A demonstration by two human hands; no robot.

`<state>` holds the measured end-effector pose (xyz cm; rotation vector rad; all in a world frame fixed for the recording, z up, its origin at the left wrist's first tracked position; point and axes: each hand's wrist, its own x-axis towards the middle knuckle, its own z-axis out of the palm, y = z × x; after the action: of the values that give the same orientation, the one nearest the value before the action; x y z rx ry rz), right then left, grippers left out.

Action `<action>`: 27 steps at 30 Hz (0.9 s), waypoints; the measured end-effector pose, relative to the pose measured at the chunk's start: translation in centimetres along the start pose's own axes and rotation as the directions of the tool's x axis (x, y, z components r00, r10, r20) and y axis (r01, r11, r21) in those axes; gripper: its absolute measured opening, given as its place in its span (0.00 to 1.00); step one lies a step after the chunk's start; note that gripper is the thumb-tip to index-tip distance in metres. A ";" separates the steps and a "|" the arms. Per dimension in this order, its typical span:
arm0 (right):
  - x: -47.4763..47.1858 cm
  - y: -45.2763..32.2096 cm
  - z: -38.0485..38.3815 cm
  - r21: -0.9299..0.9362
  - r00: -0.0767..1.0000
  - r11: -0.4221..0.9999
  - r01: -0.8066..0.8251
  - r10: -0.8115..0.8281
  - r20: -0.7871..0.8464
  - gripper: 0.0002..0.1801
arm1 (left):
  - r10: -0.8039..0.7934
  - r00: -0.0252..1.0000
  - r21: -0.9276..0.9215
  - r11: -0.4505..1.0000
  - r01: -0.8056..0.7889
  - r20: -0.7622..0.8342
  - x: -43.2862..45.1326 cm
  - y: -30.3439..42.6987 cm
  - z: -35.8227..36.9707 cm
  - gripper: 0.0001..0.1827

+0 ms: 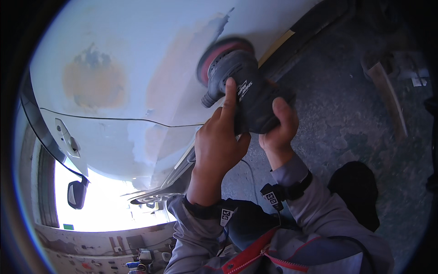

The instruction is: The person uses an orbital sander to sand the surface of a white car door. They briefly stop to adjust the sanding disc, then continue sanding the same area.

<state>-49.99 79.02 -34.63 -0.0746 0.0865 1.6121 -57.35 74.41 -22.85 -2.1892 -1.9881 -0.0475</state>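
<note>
A black cordless orbital sander [251,92] with a red-edged round pad is held against the white car door panel [184,92], beside a sanded patch and a dark scraped streak. My left hand [220,137] grips the sander's side, its index finger stretched along the body near the dust port. My right hand [282,125] is closed round the rear of the sander, thumb on top. The pad's rim looks blurred. On the panel to the left lies a round tan sanded patch [94,80] with grey spots.
A door handle [67,137] and a side mirror [77,194] are at the left. Yellowish tape [276,48] runs along the panel's lower edge. A bent strip [390,96] lies on the concrete floor [328,120]. Tools hang on or stand by the wall [99,248]. A thin cable crosses the floor.
</note>
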 end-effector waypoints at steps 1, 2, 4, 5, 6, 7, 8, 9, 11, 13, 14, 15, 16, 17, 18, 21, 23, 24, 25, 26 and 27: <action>0.0 0.1 0.0 0.008 0.999 1.000 0.025 -0.025 0.031 0.42 | -0.090 0.995 -0.007 0.996 0.090 0.046 -0.1 0.0 -0.1 0.64; -0.5 0.5 0.1 -0.030 0.999 1.000 0.001 0.001 0.043 0.42 | -0.123 0.991 -0.022 0.992 0.124 0.053 -0.6 -0.1 -0.5 0.64; -1.7 1.7 0.6 -0.119 1.000 0.993 0.014 -0.011 0.023 0.43 | -0.241 0.966 0.007 0.970 0.241 0.090 -1.3 -0.3 -0.9 0.65; -1.7 2.0 0.6 -0.203 1.000 0.979 -0.021 0.018 -0.021 0.43 | -0.148 0.989 -0.027 0.988 0.149 0.030 -1.4 -0.5 -0.9 0.65; -1.7 1.9 0.5 -0.141 0.999 0.990 0.029 -0.024 0.030 0.43 | -0.130 0.991 -0.046 0.990 0.130 0.017 -1.4 -0.5 -0.9 0.65; -1.4 1.8 0.5 -0.120 0.999 0.993 0.015 -0.012 0.032 0.43 | -0.178 0.983 -0.057 0.982 0.181 0.055 -1.3 -0.5 -0.8 0.66; -1.2 1.4 0.4 -0.122 1.000 0.992 -0.021 0.021 -0.001 0.43 | -0.163 0.985 -0.056 0.985 0.165 0.052 -1.0 -0.5 -0.5 0.66; -0.8 0.7 0.1 -0.075 0.999 0.997 -0.027 0.030 0.042 0.43 | -0.120 0.992 -0.055 0.991 0.122 0.030 -0.7 -0.3 -0.3 0.66; 0.2 -0.4 -0.2 0.002 0.996 0.999 -0.047 0.047 0.081 0.43 | -0.066 0.998 -0.058 0.996 0.068 0.024 0.0 -0.1 0.0 0.66; 0.1 -0.4 -0.3 -0.048 0.999 0.998 -0.030 0.031 0.017 0.43 | -0.140 0.986 -0.049 0.988 0.144 0.088 -0.1 -0.2 0.1 0.65; -0.4 0.0 -0.1 -0.059 1.000 0.998 -0.017 0.018 0.018 0.43 | -0.149 0.985 -0.049 0.987 0.154 0.082 -0.6 -0.4 0.0 0.65; -1.2 0.9 0.0 -0.067 0.999 0.998 0.000 0.003 0.036 0.43 | -0.132 0.990 -0.055 0.989 0.134 0.052 -1.2 -0.8 -0.1 0.65; -2.1 1.8 0.0 -0.118 0.999 0.993 -0.002 0.007 0.047 0.44 | -0.178 0.982 -0.076 0.980 0.183 0.065 -2.0 -1.4 -0.3 0.63; -2.7 2.5 -0.4 -0.221 0.996 0.975 0.004 0.015 0.085 0.44 | -0.187 0.981 -0.086 0.978 0.191 0.056 -2.9 -2.0 -0.4 0.62; -3.5 3.4 -0.5 -0.268 0.993 0.963 0.023 0.008 0.116 0.45 | -0.195 0.980 -0.097 0.975 0.199 0.046 -3.8 -2.7 -0.5 0.61; -4.8 4.9 -0.9 -0.341 0.986 0.940 0.010 0.047 0.158 0.45 | -0.223 0.973 -0.134 0.964 0.228 0.054 -5.5 -3.9 -0.5 0.60; -4.5 4.8 -0.9 -0.324 0.986 0.946 0.001 0.053 0.158 0.45 | -0.191 0.981 -0.182 0.964 0.194 0.033 -5.3 -4.0 -0.5 0.60; -4.0 4.2 -0.8 -0.296 0.988 0.955 0.001 0.044 0.146 0.45 | -0.173 0.984 -0.171 0.969 0.176 0.031 -4.8 -3.7 -0.4 0.60; -3.4 3.6 -0.6 -0.274 0.992 0.962 -0.008 0.043 0.122 0.46 | -0.156 0.987 -0.161 0.974 0.158 0.029 -3.9 -3.3 -0.3 0.61; -2.7 2.9 -0.3 -0.228 0.996 0.973 0.024 -0.005 0.086 0.45 | -0.148 0.988 -0.154 0.976 0.151 0.035 -2.9 -2.6 -0.1 0.61; -1.8 2.0 -0.1 -0.181 0.997 0.983 0.022 -0.008 0.074 0.44 | -0.136 0.990 -0.153 0.978 0.141 0.041 -2.0 -1.9 -0.1 0.62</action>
<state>-51.87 77.16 -34.56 -0.1567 -0.1181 1.6031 -59.43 72.62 -22.87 -2.1484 -2.2211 -0.1967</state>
